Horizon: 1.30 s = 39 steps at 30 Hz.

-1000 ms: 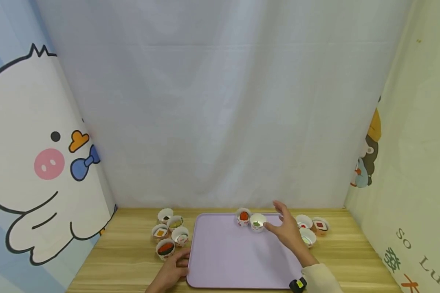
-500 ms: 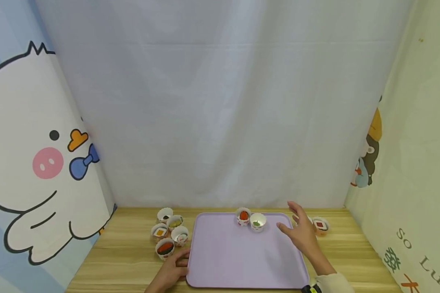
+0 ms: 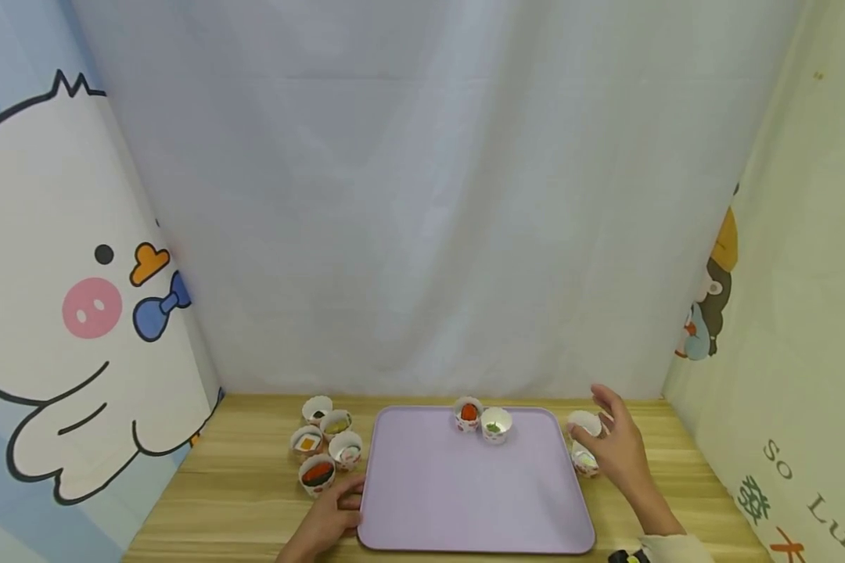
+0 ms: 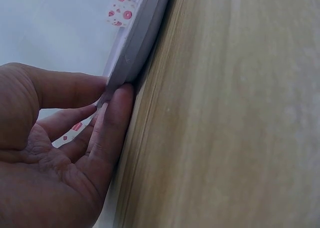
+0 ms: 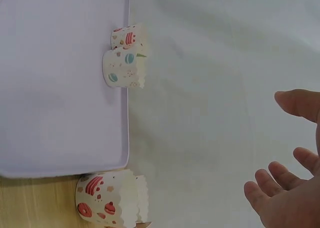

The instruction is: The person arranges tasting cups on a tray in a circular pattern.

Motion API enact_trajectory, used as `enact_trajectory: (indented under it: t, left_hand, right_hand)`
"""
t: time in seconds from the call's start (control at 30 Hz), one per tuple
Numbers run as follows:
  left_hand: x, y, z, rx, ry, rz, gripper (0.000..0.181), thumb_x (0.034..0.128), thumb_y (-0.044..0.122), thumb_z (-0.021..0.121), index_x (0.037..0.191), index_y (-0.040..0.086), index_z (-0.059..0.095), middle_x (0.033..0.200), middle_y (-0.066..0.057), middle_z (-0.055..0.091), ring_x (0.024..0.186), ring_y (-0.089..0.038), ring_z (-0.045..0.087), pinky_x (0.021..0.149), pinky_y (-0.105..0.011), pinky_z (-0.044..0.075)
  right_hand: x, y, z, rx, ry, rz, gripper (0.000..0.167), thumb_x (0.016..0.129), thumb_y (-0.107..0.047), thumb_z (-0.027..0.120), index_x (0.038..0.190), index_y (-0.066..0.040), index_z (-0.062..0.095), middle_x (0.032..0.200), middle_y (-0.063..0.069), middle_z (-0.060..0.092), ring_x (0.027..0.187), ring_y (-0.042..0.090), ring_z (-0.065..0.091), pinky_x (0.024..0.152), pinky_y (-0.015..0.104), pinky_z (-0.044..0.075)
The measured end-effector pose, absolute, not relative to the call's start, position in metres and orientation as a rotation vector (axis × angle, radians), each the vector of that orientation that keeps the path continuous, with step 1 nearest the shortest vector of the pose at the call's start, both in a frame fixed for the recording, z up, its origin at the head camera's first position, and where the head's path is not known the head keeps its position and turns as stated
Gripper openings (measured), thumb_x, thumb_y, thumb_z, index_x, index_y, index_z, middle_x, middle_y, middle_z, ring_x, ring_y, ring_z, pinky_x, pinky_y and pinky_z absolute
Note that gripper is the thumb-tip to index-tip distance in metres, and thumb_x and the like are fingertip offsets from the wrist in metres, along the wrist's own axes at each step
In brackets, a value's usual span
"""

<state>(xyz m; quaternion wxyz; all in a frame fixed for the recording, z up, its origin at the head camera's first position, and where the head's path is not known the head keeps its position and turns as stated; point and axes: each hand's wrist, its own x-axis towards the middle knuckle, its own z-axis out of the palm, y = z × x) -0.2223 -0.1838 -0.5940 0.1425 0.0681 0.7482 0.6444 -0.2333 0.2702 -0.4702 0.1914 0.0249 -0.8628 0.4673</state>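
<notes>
My left hand (image 3: 327,516) holds the left edge of a flat lilac tray (image 3: 465,500). In the left wrist view, the thumb and a finger meet the tray's rim (image 4: 132,57) from two sides. My right hand (image 3: 620,450), fingers spread and nothing between them, hovers over the paper baking cups to the tray's right. A white cup (image 3: 584,424) and one with pale green contents (image 3: 584,461) show beside it; a third is hidden behind the hand. On the tray's far edge stand a cup with a red piece (image 3: 468,414) and a cup with a green bit (image 3: 496,426).
Left of the tray, several patterned paper cups (image 3: 317,473) with small coloured contents cluster on the wooden table (image 3: 218,485). A grey-white curtain (image 3: 394,234) hangs behind the table. Printed cloths flank both sides, the left one with a cartoon bird (image 3: 63,266).
My right hand has moved right, away from the green-bit cup on the tray, to above the right-hand cups. That cup stays where it was. My left hand keeps its place on the tray.
</notes>
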Motion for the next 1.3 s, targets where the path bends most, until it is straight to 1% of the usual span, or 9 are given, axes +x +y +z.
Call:
enact_trajectory:
  t: [0.13, 0.23, 0.47, 0.6, 0.73, 0.83, 1.03, 1.2, 1.3]
  left_hand:
    - [-0.224, -0.183, -0.594, 0.191, 2.168, 1.861, 0.070, 0.0760, -0.010, 0.057, 0.143, -0.012, 0.036, 0.129, -0.034, 0.049, 0.100, -0.021, 0.063, 0.071, -0.037, 0.057]
    - [-0.225, -0.181, -0.594, 0.195, 2.177, 1.861, 0.069, 0.0766, -0.010, 0.057, 0.143, -0.011, 0.037, 0.129, -0.034, 0.049, 0.100, -0.022, 0.063, 0.070, -0.037, 0.057]
    - [-0.226, -0.183, -0.596, 0.219, 2.178, 1.870, 0.068, 0.0764, -0.007, 0.059, 0.141, -0.011, 0.040, 0.126, -0.029, 0.053, 0.096, -0.017, 0.063, 0.069, -0.034, 0.057]
    - [-0.226, -0.185, -0.597, 0.269, 2.165, 1.889, 0.066, 0.0772, -0.007, 0.060, 0.141, -0.010, 0.042, 0.121, -0.023, 0.057, 0.092, -0.014, 0.063, 0.068, -0.034, 0.058]
    - [-0.224, -0.182, -0.591, 0.183, 2.186, 1.848, 0.067, 0.0780, -0.010, 0.058, 0.142, -0.013, 0.037, 0.125, -0.031, 0.052, 0.097, -0.019, 0.063, 0.071, -0.036, 0.058]
    - [-0.222, -0.181, -0.588, 0.162, 2.184, 1.832, 0.068, 0.0790, -0.011, 0.056, 0.143, -0.015, 0.034, 0.128, -0.035, 0.048, 0.100, -0.022, 0.063, 0.072, -0.038, 0.058]
    - [-0.224, -0.185, -0.596, 0.259, 2.161, 1.886, 0.067, 0.0775, -0.008, 0.059, 0.141, -0.010, 0.041, 0.123, -0.025, 0.055, 0.094, -0.015, 0.063, 0.069, -0.034, 0.058]
    - [-0.223, -0.184, -0.595, 0.201, 2.178, 1.857, 0.068, 0.0773, -0.009, 0.059, 0.142, -0.012, 0.038, 0.126, -0.031, 0.051, 0.097, -0.018, 0.062, 0.071, -0.036, 0.058]
    - [-0.223, -0.183, -0.595, 0.168, 2.194, 1.834, 0.069, 0.0779, -0.011, 0.057, 0.143, -0.013, 0.035, 0.128, -0.034, 0.048, 0.100, -0.022, 0.062, 0.072, -0.038, 0.058]
  right_hand:
    - [-0.231, 0.283, -0.472, 0.001, -2.460, 1.307, 0.076, 0.085, -0.017, 0.075, 0.148, -0.003, 0.035, 0.146, 0.024, 0.044, 0.129, 0.039, 0.047, 0.097, 0.016, 0.044]
    - [-0.230, 0.292, -0.476, -0.038, -2.464, 1.326, 0.076, 0.086, -0.018, 0.075, 0.148, -0.003, 0.034, 0.146, 0.025, 0.043, 0.125, 0.038, 0.049, 0.082, -0.001, 0.034]
    - [-0.228, 0.307, -0.492, -0.048, -2.483, 1.308, 0.075, 0.087, -0.017, 0.073, 0.147, 0.001, 0.033, 0.147, 0.027, 0.040, 0.134, 0.041, 0.040, 0.098, 0.001, 0.034]
    - [-0.227, 0.312, -0.501, -0.075, -2.491, 1.331, 0.074, 0.088, -0.017, 0.072, 0.147, 0.002, 0.032, 0.147, 0.026, 0.041, 0.132, 0.040, 0.042, 0.090, -0.004, 0.030]
    - [-0.228, 0.315, -0.507, -0.123, -2.507, 1.419, 0.078, 0.089, -0.017, 0.072, 0.149, 0.002, 0.027, 0.148, 0.027, 0.038, 0.134, 0.041, 0.040, 0.107, 0.022, 0.040]
    - [-0.229, 0.317, -0.511, -0.176, -2.516, 1.516, 0.080, 0.089, -0.015, 0.070, 0.151, 0.002, 0.022, 0.150, 0.028, 0.034, 0.135, 0.039, 0.040, 0.111, 0.044, 0.037]
    - [-0.234, 0.319, -0.523, -0.294, -2.531, 1.601, 0.082, 0.090, -0.019, 0.070, 0.152, 0.000, 0.020, 0.149, 0.023, 0.038, 0.119, 0.007, 0.044, 0.091, 0.009, 0.038]
    - [-0.239, 0.320, -0.537, -0.312, -2.524, 1.658, 0.083, 0.089, -0.015, 0.070, 0.152, 0.001, 0.019, 0.150, 0.023, 0.034, 0.132, 0.028, 0.040, 0.088, 0.007, 0.035]
    - [-0.239, 0.319, -0.544, -0.304, -2.499, 1.670, 0.080, 0.087, -0.011, 0.071, 0.150, 0.002, 0.023, 0.148, 0.024, 0.036, 0.130, 0.031, 0.040, 0.085, 0.003, 0.034]
